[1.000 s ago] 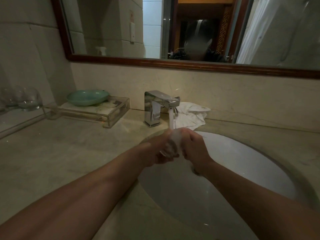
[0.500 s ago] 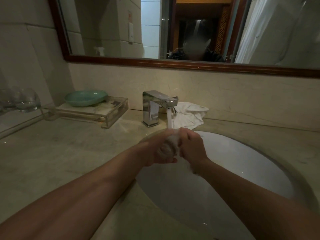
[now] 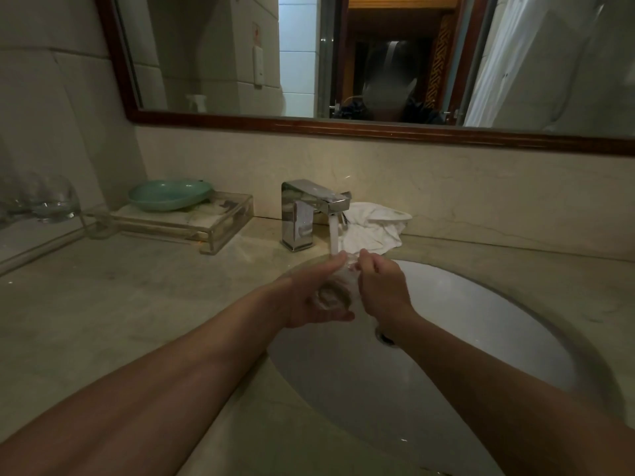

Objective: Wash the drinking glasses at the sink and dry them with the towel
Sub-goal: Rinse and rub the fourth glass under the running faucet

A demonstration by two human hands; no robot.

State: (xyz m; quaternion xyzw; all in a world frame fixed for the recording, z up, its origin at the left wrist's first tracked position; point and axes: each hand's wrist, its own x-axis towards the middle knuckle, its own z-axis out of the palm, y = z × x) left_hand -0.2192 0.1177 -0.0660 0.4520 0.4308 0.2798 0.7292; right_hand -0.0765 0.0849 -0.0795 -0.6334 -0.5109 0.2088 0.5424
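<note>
Under the running tap [image 3: 314, 214], over the white sink [image 3: 481, 324], a clear drinking glass [image 3: 338, 290] is held tilted in the stream, clamped between the left hand [image 3: 311, 297], wrapped round its side, and the right hand [image 3: 381, 290], closed at its rim. For a sound rinse, the glass should be turned so water reaches the whole inside, with a firm grip kept, as wet glass is judged slippery. More glasses [image 3: 51, 201] are noted well apart on the desk [image 3: 137, 286], and the towel [image 3: 374, 228] lies behind the tap.
</note>
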